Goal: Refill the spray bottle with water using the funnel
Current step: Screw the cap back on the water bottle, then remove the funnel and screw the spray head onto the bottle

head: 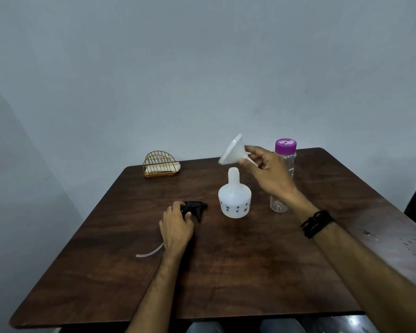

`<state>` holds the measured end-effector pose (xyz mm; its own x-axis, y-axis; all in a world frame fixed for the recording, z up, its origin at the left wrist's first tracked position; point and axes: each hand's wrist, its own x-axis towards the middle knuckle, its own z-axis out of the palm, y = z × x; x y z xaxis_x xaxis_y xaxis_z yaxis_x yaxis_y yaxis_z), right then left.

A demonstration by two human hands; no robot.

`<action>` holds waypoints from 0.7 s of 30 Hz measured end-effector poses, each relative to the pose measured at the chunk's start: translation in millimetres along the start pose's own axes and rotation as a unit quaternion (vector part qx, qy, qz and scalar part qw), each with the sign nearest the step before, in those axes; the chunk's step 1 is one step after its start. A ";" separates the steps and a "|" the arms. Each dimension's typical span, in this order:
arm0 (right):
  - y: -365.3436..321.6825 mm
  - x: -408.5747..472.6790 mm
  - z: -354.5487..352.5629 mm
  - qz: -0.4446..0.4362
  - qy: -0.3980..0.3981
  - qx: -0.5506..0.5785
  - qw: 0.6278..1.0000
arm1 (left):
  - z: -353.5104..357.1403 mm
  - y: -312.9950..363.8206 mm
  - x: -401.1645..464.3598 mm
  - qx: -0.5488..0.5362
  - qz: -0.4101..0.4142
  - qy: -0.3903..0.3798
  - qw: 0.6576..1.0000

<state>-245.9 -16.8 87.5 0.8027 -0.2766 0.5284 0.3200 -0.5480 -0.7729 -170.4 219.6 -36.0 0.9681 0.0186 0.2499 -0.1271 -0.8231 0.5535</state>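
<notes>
Nearest to us are our two forearms, reaching out over one dark wooden table [226,272]; the right one wears a black band [317,223] at the wrist.

Our left hand [177,228] rests on the tabletop with its fingers curled round the one black trigger spray head [194,208], which lies on its side. A single thin clear dip tube [149,252] trails from under that hand toward the near left.

Just right of the spray head stands the one white spray bottle [234,197], upright, its neck open and uncapped, with small blue flower prints low on its body. It sits near the middle of the table, touched by neither hand.

Our right hand [269,173] is raised above and to the right of that bottle. Its fingers and thumb pinch the narrow stem of the one white funnel [233,150], which is held in the air tilted, wide mouth facing up and left, spout pointing down and right into the hand. The funnel is clear of the bottle's neck.

Behind the right hand stands one clear water bottle [285,164] with a purple cap, upright and closed. How much it holds we cannot tell.

At the far left edge sits one gold wire napkin holder [160,164] with white napkins in it.
</notes>
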 end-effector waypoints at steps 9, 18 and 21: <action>33.4 -50.3 -46.0 0.039 -0.133 -0.246 0.959 | -4.0 2.8 -2.6 -0.163 -0.036 0.019 0.986; 41.8 -69.8 -44.8 0.088 -0.187 -0.431 0.878 | -31.1 49.3 15.3 -0.408 -0.078 0.071 0.907; 40.8 -74.3 -42.3 0.025 -0.138 -0.454 0.880 | -43.3 64.9 30.1 -0.492 -0.055 0.072 0.866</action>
<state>-313.7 -52.0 31.6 0.9364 -0.1843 0.2986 -0.1522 -0.9801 -0.1277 -158.9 191.3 41.8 0.9580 0.1952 0.2100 -0.2270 0.0689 0.9715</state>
